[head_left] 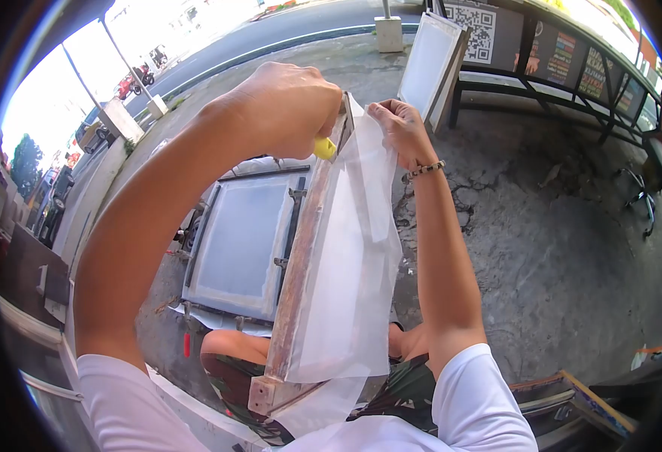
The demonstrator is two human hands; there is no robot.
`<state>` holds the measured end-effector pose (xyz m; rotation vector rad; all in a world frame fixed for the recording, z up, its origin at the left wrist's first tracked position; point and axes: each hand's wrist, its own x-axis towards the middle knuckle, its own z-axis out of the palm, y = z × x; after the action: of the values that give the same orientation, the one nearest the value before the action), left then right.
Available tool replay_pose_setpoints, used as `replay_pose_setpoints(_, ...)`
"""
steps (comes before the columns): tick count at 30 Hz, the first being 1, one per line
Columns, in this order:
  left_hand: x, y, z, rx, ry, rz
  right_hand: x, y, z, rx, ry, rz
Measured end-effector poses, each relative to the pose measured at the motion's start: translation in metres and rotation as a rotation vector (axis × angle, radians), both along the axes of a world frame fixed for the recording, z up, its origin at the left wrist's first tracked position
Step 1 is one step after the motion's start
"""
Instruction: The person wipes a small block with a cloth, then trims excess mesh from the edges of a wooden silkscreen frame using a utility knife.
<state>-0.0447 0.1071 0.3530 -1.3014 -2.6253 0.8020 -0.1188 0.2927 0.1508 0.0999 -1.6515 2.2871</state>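
A long wooden frame (295,301) stands on edge between my knees, its paint worn. Sheer white mesh fabric (346,264) hangs loose over its right side, with a free flap at the top and bottom. My left hand (289,109) is closed at the far end of the frame around a yellow-handled tool (324,148); the tool's working end is hidden. My right hand (399,129) pinches the top corner of the mesh just right of that end.
A mesh screen (241,237) lies clamped in a dark metal stand at left. More framed screens (430,64) lean near a black metal railing (549,90). A wooden frame (594,403) lies at lower right. An office chair base (640,196) stands at right.
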Motion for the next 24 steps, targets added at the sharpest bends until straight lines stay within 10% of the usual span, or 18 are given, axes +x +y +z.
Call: replay_pose_setpoints(24, 0.063, -0.05, 0.017, 0.059, -0.157, -0.071, 0.039, 0.041, 0.036, 0.247, 0.004, -0.084)
